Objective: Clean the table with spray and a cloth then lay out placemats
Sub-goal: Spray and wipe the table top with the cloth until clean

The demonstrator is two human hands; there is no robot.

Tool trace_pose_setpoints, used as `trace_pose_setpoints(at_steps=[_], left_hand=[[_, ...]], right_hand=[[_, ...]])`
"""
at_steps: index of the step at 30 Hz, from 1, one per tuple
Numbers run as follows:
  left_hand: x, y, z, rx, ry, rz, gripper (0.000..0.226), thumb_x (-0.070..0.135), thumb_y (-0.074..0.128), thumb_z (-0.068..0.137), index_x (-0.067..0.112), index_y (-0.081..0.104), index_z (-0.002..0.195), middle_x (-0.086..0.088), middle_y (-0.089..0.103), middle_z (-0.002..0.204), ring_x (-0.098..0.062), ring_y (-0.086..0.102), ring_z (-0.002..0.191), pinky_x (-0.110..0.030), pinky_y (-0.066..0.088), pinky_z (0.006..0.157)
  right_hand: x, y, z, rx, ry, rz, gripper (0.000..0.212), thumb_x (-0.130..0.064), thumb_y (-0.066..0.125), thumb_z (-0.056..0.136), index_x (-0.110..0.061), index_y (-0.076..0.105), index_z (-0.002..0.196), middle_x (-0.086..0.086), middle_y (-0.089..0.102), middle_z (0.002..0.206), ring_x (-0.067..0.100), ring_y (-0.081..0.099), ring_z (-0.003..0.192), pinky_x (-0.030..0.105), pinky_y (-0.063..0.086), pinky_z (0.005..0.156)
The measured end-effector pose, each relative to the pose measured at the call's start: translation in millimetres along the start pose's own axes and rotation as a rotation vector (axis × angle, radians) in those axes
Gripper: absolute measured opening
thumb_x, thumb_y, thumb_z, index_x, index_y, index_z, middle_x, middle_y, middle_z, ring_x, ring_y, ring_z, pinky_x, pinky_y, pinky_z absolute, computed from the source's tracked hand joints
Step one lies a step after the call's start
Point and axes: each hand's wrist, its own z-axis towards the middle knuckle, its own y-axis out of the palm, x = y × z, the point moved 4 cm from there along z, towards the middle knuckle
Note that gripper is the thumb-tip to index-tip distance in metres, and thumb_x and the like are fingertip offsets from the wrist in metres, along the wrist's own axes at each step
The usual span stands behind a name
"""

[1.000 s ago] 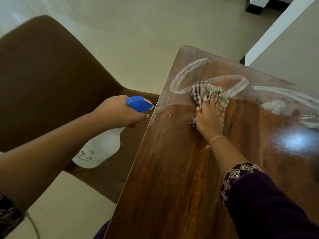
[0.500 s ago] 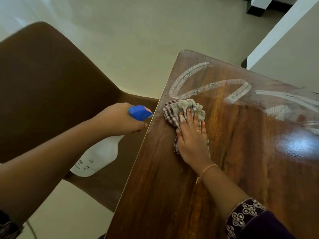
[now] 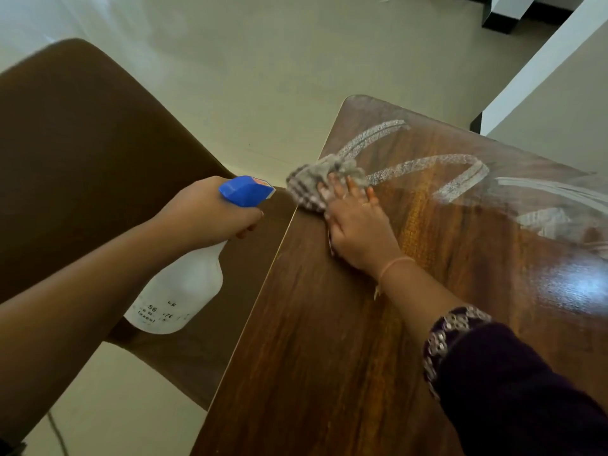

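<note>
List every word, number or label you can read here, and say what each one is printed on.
"56": dark print low on the white spray bottle.
The other marks beside and under the "56": too small and blurred to read.
Orange and white sticker on the bottle's blue nozzle: no text can be made out.
Nothing else in view carries any writing.

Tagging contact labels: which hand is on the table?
The right hand, pressing the checked cloth at the left edge of the table. The left hand grips the spray bottle off the table, over the chair.
</note>
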Motion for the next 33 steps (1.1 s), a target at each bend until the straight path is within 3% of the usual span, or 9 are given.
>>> trace_pose_setpoints(at_steps=[2, 4, 7, 12, 16, 20, 26, 30, 33], left_hand=[[1, 0, 0, 0.018, -0.007, -0.011, 0.024, 0.024, 0.062, 0.084, 0.020, 0.054, 0.061, 0.007, 0.048, 0.044, -0.006, 0.046, 0.045, -0.022, 0.032, 0.050], [0, -2, 0, 0.025, -0.028, -0.036, 0.024, 0.024, 0.062, 0.084, 0.020, 0.054, 0.062, 0.008, 0.051, 0.040, -0.004, 0.047, 0.042, -0.022, 0.032, 0.050], [0, -7, 1, 0.027, -0.058, -0.059, 0.021, 0.023, 0.061, 0.083, 0.017, 0.056, 0.063, 0.014, 0.055, 0.042, -0.005, 0.049, 0.045, -0.024, 0.034, 0.053], [8, -15, 8, 0.026, -0.076, -0.080, 0.017, 0.023, 0.061, 0.083, 0.008, 0.065, 0.079, -0.010, 0.068, 0.072, -0.021, 0.060, 0.065, -0.038, 0.051, 0.070], [14, -18, 11, 0.014, -0.089, -0.104, 0.013, 0.021, 0.060, 0.083, 0.010, 0.065, 0.078, -0.008, 0.069, 0.073, -0.021, 0.064, 0.071, -0.044, 0.053, 0.082], [16, -18, 12, 0.025, -0.074, -0.114, 0.012, 0.019, 0.059, 0.084, 0.008, 0.063, 0.084, -0.011, 0.068, 0.077, -0.018, 0.062, 0.067, -0.040, 0.052, 0.078], [4, -19, 14, 0.019, -0.126, -0.125, 0.014, 0.018, 0.059, 0.086, 0.005, 0.063, 0.089, -0.017, 0.068, 0.088, -0.024, 0.062, 0.075, -0.041, 0.051, 0.080], [5, -15, 19, 0.002, -0.115, -0.128, 0.014, 0.021, 0.060, 0.085, 0.008, 0.063, 0.085, -0.014, 0.068, 0.084, -0.021, 0.061, 0.072, -0.038, 0.050, 0.077], [13, -11, 27, 0.021, -0.089, -0.185, 0.015, 0.028, 0.064, 0.082, 0.015, 0.062, 0.077, 0.001, 0.066, 0.068, -0.010, 0.063, 0.063, -0.035, 0.051, 0.072]], right_hand=[[3, -3, 17, 0.041, 0.116, 0.025, 0.051, -0.027, 0.030, 0.101, -0.024, 0.021, 0.152, 0.000, 0.008, 0.162, 0.022, 0.000, 0.149, 0.044, -0.003, 0.118], [-6, 0, 14, 0.055, 0.107, 0.036, 0.054, -0.024, 0.032, 0.100, -0.025, 0.019, 0.152, 0.000, 0.006, 0.162, 0.022, -0.002, 0.148, 0.045, -0.004, 0.118], [-41, 11, -17, 0.020, -0.098, 0.043, 0.059, -0.023, 0.037, 0.092, -0.027, 0.026, 0.150, -0.001, 0.012, 0.161, 0.024, 0.001, 0.148, 0.049, 0.001, 0.119], [-69, 28, -46, -0.058, -0.282, 0.011, 0.052, -0.028, 0.036, 0.093, -0.019, 0.038, 0.144, 0.005, 0.019, 0.159, 0.025, 0.006, 0.148, 0.050, -0.002, 0.118], [-34, 14, -7, -0.057, -0.170, -0.009, 0.057, -0.028, 0.034, 0.096, -0.023, 0.020, 0.152, -0.001, 0.004, 0.162, 0.021, -0.001, 0.148, 0.049, -0.002, 0.119], [-6, 2, 26, -0.043, 0.030, -0.008, 0.055, -0.033, 0.026, 0.102, -0.026, 0.008, 0.154, 0.000, -0.005, 0.162, 0.020, -0.009, 0.148, 0.043, -0.010, 0.116], [-46, 17, -48, -0.057, -0.264, -0.036, 0.055, -0.032, 0.030, 0.094, -0.026, 0.029, 0.148, 0.002, 0.016, 0.160, 0.025, 0.004, 0.148, 0.051, 0.004, 0.118], [-45, 22, -57, -0.081, -0.259, -0.035, 0.054, -0.034, 0.029, 0.094, -0.023, 0.035, 0.146, 0.003, 0.021, 0.158, 0.024, 0.010, 0.147, 0.049, 0.007, 0.119], [-12, 8, -24, -0.043, -0.135, -0.024, 0.059, -0.030, 0.032, 0.092, -0.024, 0.026, 0.150, 0.001, 0.015, 0.160, 0.024, 0.008, 0.148, 0.045, 0.004, 0.118]])
